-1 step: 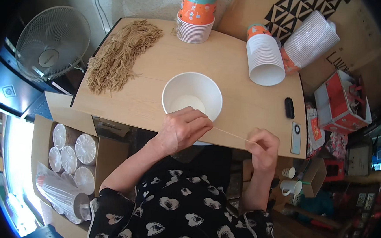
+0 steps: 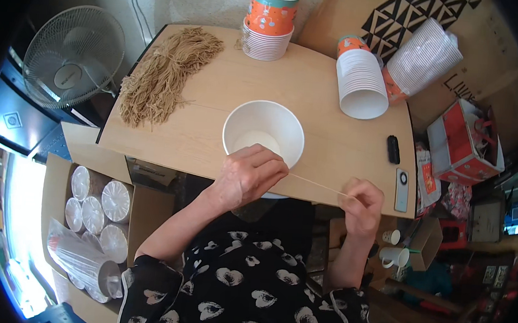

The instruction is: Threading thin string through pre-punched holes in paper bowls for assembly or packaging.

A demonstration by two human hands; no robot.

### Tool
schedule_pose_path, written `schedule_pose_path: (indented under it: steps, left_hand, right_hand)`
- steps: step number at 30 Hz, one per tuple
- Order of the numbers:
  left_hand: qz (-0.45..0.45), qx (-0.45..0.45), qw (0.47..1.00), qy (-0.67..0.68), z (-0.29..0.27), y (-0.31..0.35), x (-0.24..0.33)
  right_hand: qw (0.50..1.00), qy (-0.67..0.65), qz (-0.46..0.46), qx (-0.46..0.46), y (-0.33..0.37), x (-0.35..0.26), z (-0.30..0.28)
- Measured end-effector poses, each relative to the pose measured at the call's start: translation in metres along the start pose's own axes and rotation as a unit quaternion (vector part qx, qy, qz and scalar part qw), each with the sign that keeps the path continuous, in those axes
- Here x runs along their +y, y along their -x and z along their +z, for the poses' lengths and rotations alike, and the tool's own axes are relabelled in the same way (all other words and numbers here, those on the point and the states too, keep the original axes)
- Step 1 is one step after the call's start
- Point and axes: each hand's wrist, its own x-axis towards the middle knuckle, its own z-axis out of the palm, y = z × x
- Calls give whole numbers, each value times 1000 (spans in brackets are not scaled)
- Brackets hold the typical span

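Note:
My left hand [image 2: 249, 176] is closed at the near rim of a white paper tub [image 2: 232, 126], which sits at the desk's front edge. A thin tan string [image 2: 317, 183] runs taut from its fingers to my right hand [image 2: 361, 206], whose fingers pinch the other end off to the right. Whether the left fingers also grip the rim is hidden. At the far left of the desk lies a thick bundle of tan strings [image 2: 168, 74].
Stacked paper tubs [image 2: 267, 42] stand at the back, with another stack [image 2: 362, 81] lying at the right. A black object [image 2: 393, 149] and a grey remote [image 2: 401, 189] lie near the right edge. A fan [image 2: 74, 58] and a carton [image 2: 137, 225] of wrapped tubs are on the left.
My right hand has shifted slightly right and down, with the string still stretched. The left hand stays at the tub's rim. The view has shifted slightly.

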Motion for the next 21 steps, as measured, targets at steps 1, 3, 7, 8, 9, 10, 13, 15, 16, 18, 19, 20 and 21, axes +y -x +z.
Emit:
schedule_pose_path:
  steps: [1,3,7,8,9,10,13,15,16,18,19,20,21]
  left_hand:
    - [27,3,999,-27,-1,1,-3]
    - [21,8,999,-26,1,7,-6]
    - [3,-30,999,-29,3,15,-2]
    - [6,-32,999,-31,6,16,-1]
    - [-21,-32,998,-41,10,18,-2]
    - [-49,-32,997,-52,12,19,-3]
    - [-175,-53,978,-97,15,16,3]
    - [-181,-21,978,-100,12,14,1]
    - [-187,8,977,-99,9,11,-1]
    - [-110,0,980,-165,-15,7,-4]
    - [-85,-17,976,-201,-26,7,-7]
    - [-94,-55,971,-213,-33,14,-16]
    - [-107,-93,962,-233,-47,23,-23]
  right_hand:
    - [1000,-13,-8,23,5,-4,-2]
    - [996,-79,-30,40,12,-9,-8]
    - [991,-97,-69,65,21,-22,-22]
    - [990,-99,-72,66,24,-23,-24]
    - [989,-97,-81,76,23,-22,-22]
    - [988,-95,-91,87,23,-21,-20]
    - [985,-127,-87,83,22,-11,-16]
    - [979,-169,-65,96,20,-8,-12]
    - [971,-209,-43,112,20,-6,-10]
    - [967,-213,-15,136,20,1,-13]
    - [963,-216,12,159,21,4,-17]
    - [962,-217,13,165,21,8,-20]
    - [961,-221,13,168,19,13,-17]
